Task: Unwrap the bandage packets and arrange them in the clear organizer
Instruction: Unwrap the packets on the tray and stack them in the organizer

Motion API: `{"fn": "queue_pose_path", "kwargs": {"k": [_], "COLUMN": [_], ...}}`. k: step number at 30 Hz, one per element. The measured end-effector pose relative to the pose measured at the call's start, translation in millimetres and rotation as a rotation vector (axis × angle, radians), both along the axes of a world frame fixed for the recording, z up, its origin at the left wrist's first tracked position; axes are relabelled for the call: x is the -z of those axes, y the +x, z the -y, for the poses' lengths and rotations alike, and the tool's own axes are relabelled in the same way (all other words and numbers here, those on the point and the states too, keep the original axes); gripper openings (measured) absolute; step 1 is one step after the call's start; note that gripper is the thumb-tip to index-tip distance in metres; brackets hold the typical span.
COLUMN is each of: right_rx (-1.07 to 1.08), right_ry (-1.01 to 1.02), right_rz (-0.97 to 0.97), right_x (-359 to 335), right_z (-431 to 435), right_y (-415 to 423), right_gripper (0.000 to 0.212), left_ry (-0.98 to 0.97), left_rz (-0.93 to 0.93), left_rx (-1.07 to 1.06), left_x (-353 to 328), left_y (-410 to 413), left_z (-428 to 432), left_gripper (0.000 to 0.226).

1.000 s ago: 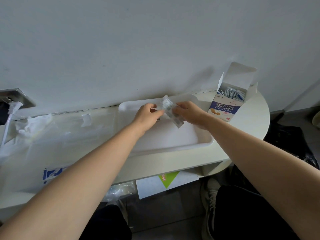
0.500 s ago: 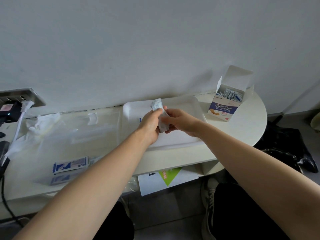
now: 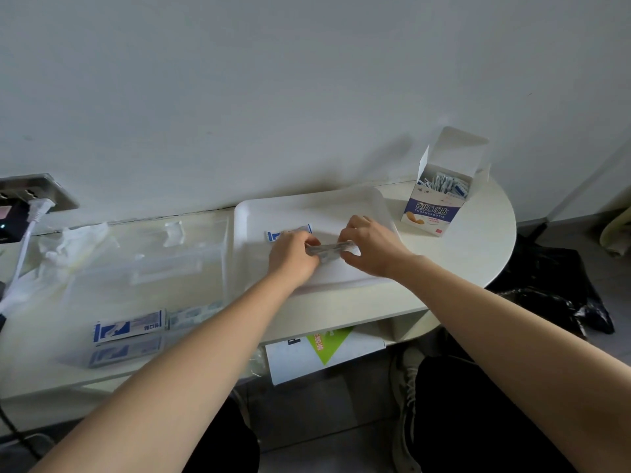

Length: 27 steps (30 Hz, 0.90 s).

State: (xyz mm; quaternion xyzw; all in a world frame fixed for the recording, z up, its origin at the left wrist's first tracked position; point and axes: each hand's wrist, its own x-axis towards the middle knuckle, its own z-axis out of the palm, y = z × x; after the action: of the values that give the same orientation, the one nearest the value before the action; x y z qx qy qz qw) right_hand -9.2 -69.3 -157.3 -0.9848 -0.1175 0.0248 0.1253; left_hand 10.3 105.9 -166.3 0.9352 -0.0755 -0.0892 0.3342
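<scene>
Over the white tray [image 3: 368, 203], my left hand [image 3: 293, 254] and my right hand [image 3: 372, 244] pinch the two ends of a clear-wrapped bandage packet [image 3: 329, 250], held level between them. A blue-and-white bandage packet [image 3: 290, 232] lies on the tray just behind my left hand. The clear organizer [image 3: 143, 264] sits left of the tray. Two blue-and-white bandage packets [image 3: 129, 327] lie at its front. An open bandage box [image 3: 440, 199] with several packets inside stands at the right of the table.
Crumpled clear wrapping [image 3: 71, 244] lies at the organizer's back left. A wall socket with a white plug [image 3: 34, 206] is at far left. A white paper with a green patch [image 3: 324, 349] sits on the shelf under the table. A black bag [image 3: 553, 295] lies on the floor to the right.
The packet went from upright and pressed between my hands to level, stretched between both hands low over the tray. The view has shifted, showing the organizer's front packets.
</scene>
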Motion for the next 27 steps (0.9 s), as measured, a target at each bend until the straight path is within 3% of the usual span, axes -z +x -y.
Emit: {"fn": "queue_pose_path", "kwargs": {"k": [8,22,27], "right_rx": [0.149,0.141,0.137], "right_ry": [0.3,0.305,0.267], "right_rz": [-0.056,-0.072,-0.052], "right_x": [2,-3,-3], "right_z": [1,3,2], "right_y": [-2,-5,-9], "right_gripper": [0.016,0.011,0.013], "left_ry": [-0.046,0.002,0.076], "left_rz": [-0.044,-0.044,-0.061], "left_rx": [0.033,0.058,0.081], "left_x": [2,-2,-7], "left_y": [-1,-5,-12], "left_z": [6,6,5], "left_gripper": [0.027,0.022,0.034]}}
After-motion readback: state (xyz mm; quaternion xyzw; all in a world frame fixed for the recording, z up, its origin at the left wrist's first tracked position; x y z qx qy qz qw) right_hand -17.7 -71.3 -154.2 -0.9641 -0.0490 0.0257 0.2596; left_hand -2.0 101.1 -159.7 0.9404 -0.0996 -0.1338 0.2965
